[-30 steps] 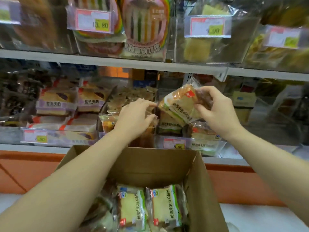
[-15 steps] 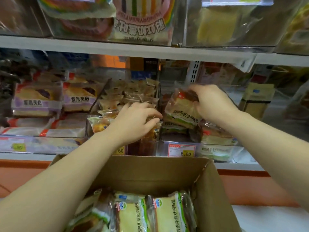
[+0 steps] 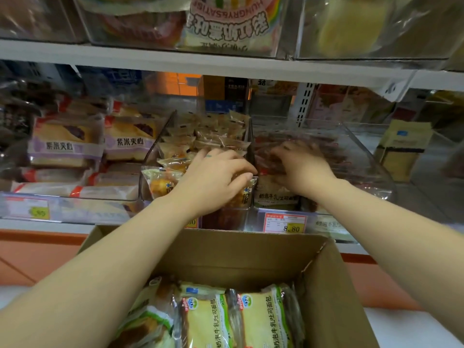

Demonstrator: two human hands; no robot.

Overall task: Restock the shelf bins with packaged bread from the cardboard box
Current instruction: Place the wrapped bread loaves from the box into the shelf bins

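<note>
Neighbouring stock and fittings on the shop display.

Two clear-wrapped sandwich packs with purple bands stood at the left, above flatter white packs with red ends. Small brownish clear-film pastry packets were stacked just right of them. A red-and-white price tag with a yellow 8.80 patch faced front. Overhead lay a rainbow-striped pack with bold white lettering, beside a blurred pale yellow pack. A white perforated metal upright rose at the back, a yellow-and-black carton stood far right, and an orange panel ran below.

R. hand motion-blurred, grip unclear; cardboard box cut off btm edge.
</note>
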